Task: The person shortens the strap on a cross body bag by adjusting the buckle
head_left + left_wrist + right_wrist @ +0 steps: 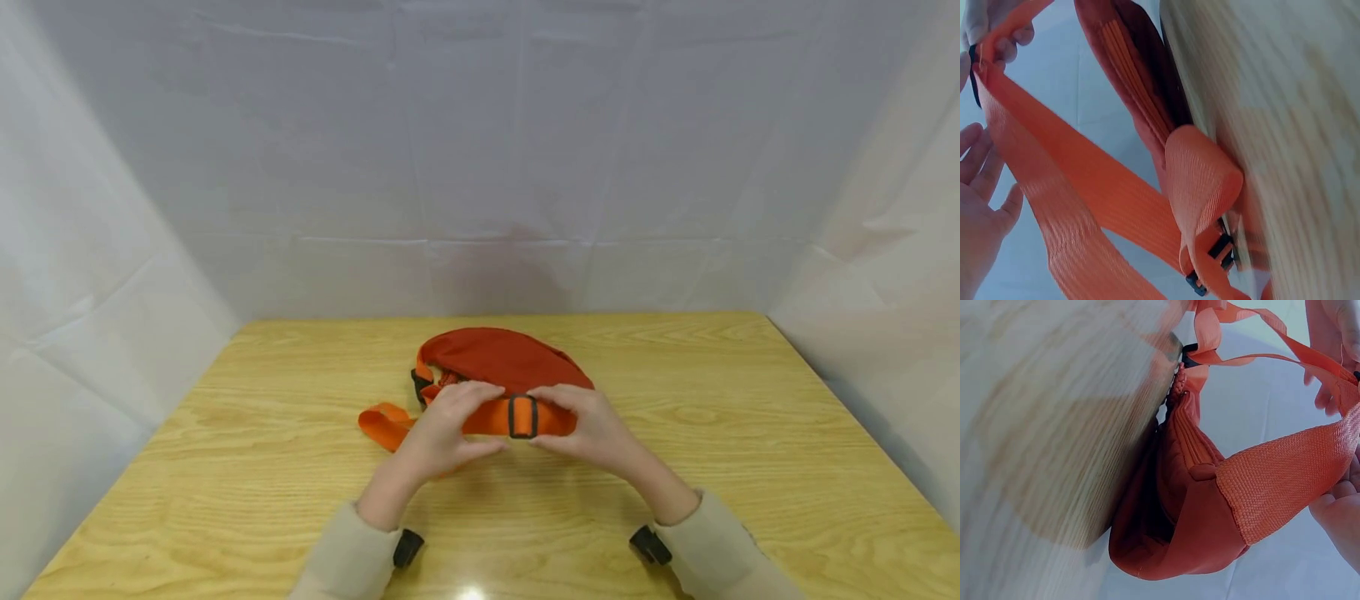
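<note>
A red waist pack (502, 354) lies on the table, with its orange webbing strap (483, 418) raised in front of it. On the strap sits a black slide buckle (522, 417). My right hand (588, 421) holds the strap beside the buckle, fingers at the upper edge and thumb at the lower. My left hand (442, 429) is around the strap left of the buckle, its thumb and fingers apart. In the left wrist view, the left hand (982, 206) has extended fingers beside the strap (1079, 206). The right wrist view shows the strap joined to the pack (1191, 531).
A black clip (422, 387) is at the pack's left end. A loose strap loop (384, 425) lies on the wooden table (247, 467) to the left. White sheeting (480, 167) encloses the back and sides. Black wrist devices (407, 547) sit at both sleeves.
</note>
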### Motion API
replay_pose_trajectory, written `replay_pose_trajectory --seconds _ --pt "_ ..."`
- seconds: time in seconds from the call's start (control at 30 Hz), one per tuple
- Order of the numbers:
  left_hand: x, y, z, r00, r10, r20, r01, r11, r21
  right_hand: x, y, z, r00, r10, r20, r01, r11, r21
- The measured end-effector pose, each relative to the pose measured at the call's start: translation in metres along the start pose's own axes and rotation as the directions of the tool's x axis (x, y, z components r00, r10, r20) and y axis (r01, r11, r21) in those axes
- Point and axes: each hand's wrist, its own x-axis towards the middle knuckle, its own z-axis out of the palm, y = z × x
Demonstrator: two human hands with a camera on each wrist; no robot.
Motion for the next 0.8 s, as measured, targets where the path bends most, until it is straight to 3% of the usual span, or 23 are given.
replay_pose_trajectory --seconds 0.3,0.57,0.7,0.8 --pt "0.002 0.004 0.005 1.000 0.022 0.014 -0.022 1.000 0.002 0.001 -0.001 0.001 0.999 -0.039 0.011 0.039 0.999 -0.001" --pt "0.002 0.007 0.006 0.999 0.048 0.026 -0.049 0.998 0.032 -0.001 0.000 0.002 0.998 -0.016 0.062 0.014 0.999 0.040" --pt "0.003 0.006 0.005 0.998 0.068 0.009 -0.068 0.998 0.016 -0.002 0.008 -0.001 0.991 0.016 0.133 -0.034 0.990 0.137" --pt "0.003 0.005 0.004 0.997 0.071 -0.011 -0.071 0.997 0.018 -0.004 0.016 -0.005 0.976 0.084 0.199 -0.128 0.967 0.219"
